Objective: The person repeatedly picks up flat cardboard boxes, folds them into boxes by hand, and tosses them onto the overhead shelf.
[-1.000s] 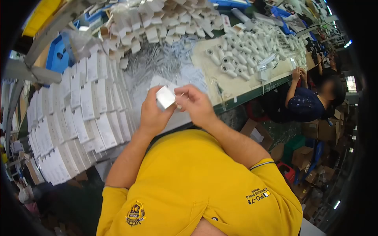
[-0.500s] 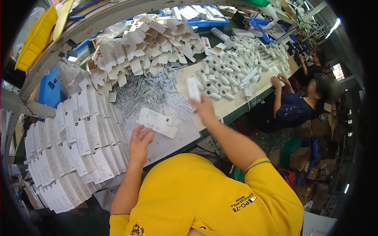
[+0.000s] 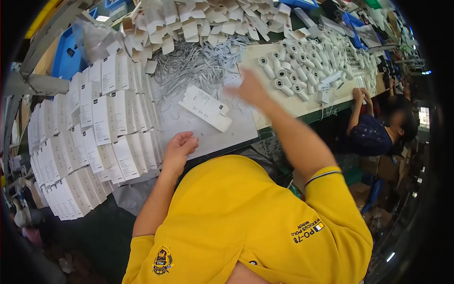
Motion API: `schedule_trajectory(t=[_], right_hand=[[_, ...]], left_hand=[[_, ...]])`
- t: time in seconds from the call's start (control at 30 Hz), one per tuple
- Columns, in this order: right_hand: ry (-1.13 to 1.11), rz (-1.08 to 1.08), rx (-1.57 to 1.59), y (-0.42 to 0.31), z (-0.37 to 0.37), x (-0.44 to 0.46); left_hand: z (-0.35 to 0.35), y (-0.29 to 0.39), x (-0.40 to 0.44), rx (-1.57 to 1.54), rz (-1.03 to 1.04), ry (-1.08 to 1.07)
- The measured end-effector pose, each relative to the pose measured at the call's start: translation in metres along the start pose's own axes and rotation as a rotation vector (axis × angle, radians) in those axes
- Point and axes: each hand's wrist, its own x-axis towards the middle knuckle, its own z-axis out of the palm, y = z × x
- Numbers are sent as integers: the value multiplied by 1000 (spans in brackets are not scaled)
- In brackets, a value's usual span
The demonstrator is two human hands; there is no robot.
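Observation:
My left hand rests near the table's front edge, fingers loosely curled and holding nothing. Just beyond it lies a white printed carton, its flaps sticking out at the right end. To the right of that carton, my right hand is over the table, its fingers smeared by motion; whether anything is in them I cannot make out. Behind the carton spreads a heap of grey-white cords. White cylinders with round dark-ringed ends lie in a pile to the right of my right hand.
Stacked rows of printed white boxes stand on the left. Unfilled open cartons are heaped at the back. A blue bin sits at the back left. At the right, a person in a dark top works at the same table.
A white piece seen in my right hand before is no longer visible there. The right hand's fingers now point leftward. My left hand has drawn away from the carton, and the view has shifted.

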Motion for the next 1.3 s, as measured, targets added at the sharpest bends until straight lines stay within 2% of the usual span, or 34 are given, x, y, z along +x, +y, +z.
schedule_trajectory(t=[0.07,0.1,0.23,0.43,0.47,0.5,0.53,0.57,0.63,0.67,0.73,0.77,0.83,1.0,1.3], right_hand=[[-90,-162,-27,-20,64,-45],[35,-295,-76,-26,94,-57],[151,-300,-340,-32,143,-67],[58,-278,-294,-14,143,-60],[107,-337,-284,-10,144,-61],[39,-400,-227,-1,143,-53],[116,-450,-235,8,152,-50],[97,-431,-176,10,152,-47],[182,-521,-196,31,163,-34],[52,-388,-218,24,154,-34],[24,-302,-244,3,142,-40],[-52,-241,-279,-31,117,-57],[75,-286,-349,-23,132,-57],[-76,-191,-325,-43,119,-60],[5,-262,-243,-35,119,-57]], left_hand=[[-4,-3,-2,6,3,-5],[-6,-3,-1,16,10,-17],[-10,-7,1,64,31,-53],[-18,-18,-6,107,68,-85],[-24,-29,-1,138,99,-92],[-29,-35,0,307,89,-37],[-32,-32,-3,413,123,-13],[-32,-35,-3,475,219,34],[-35,-35,-3,438,197,23],[-33,-22,-12,439,197,26],[-29,-11,-26,411,196,51],[-31,-12,-27,401,210,90],[-30,-15,-27,363,239,19],[-35,-13,-36,369,211,33],[-37,-9,-36,370,212,53]])
